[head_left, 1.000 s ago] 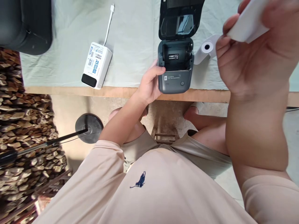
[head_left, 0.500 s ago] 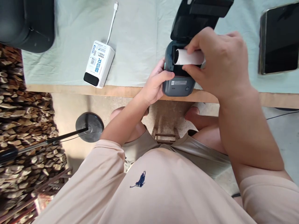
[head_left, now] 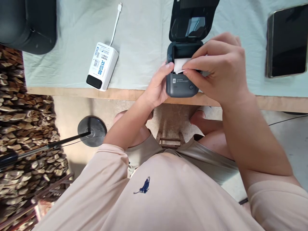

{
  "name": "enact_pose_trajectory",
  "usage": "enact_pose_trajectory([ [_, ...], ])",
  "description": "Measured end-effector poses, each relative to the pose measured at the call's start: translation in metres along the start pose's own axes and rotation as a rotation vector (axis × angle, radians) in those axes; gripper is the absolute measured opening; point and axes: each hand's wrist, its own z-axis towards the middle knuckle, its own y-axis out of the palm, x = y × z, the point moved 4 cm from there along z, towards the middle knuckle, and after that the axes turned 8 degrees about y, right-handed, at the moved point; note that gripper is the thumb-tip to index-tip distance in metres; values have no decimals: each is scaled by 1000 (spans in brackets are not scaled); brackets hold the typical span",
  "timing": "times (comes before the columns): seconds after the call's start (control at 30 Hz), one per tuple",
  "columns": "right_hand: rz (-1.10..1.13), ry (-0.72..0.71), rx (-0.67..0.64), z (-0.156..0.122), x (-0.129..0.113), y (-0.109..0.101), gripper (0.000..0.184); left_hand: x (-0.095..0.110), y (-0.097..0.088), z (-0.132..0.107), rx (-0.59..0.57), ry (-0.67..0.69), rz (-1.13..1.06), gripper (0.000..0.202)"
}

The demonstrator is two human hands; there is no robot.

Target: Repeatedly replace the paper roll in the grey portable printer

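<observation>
A small dark label printer [head_left: 183, 88] stands at the table's front edge with its lid [head_left: 192, 22] swung up and back. My left hand [head_left: 158, 85] grips the printer's left side, thumb on the rim of the compartment. In the compartment lies a white paper roll [head_left: 181, 64]. My right hand [head_left: 216, 67] reaches over the printer from the right, thumb and fingers pinching the roll's paper. Those fingers hide the right part of the roll.
To the left a white power bank [head_left: 102, 65] lies with a short cable. A dark phone or tablet [head_left: 287, 41] rests at the right, and a black case [head_left: 29, 25] at the far left. Below stand a round stand base [head_left: 92, 131] and stacked firewood [head_left: 26, 118].
The paper roll has gone from above the compartment down into it. My right hand has shifted left and now pinches its paper. The lid leans farther left, and my left thumb has moved up.
</observation>
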Motion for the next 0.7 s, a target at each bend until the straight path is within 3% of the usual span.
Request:
enact_pose_trajectory([
  [0.07, 6, -37, 5, -2, -2, 0, 36, 0, -1, 0, 23, -17, 17, 28],
  [0.2, 5, -30, -11, -5, -1, 0, 42, 0, -2, -2, 4, 4, -26, 3],
  [0.23, 27, -35, -15, -5, 0, 1, 40, -1, -2, -2, -7, 16, -27, 4],
  [0.33, 142, -73, 27, -6, 3, 1, 40, -3, -6, -1, 0, 30, 30, 13],
  [0.53, 290, -60, 300, 2, 21, -1, 29, -9, -10, -1, 50, -53, 93, 65],
  [0.63, 360, -43, 447, 6, 31, -3, 23, -7, -9, -2, 32, -61, 109, 71],
  [0.7, 396, 21, 420, 8, 37, -2, 30, -7, -8, -2, 20, -50, 129, 71],
])
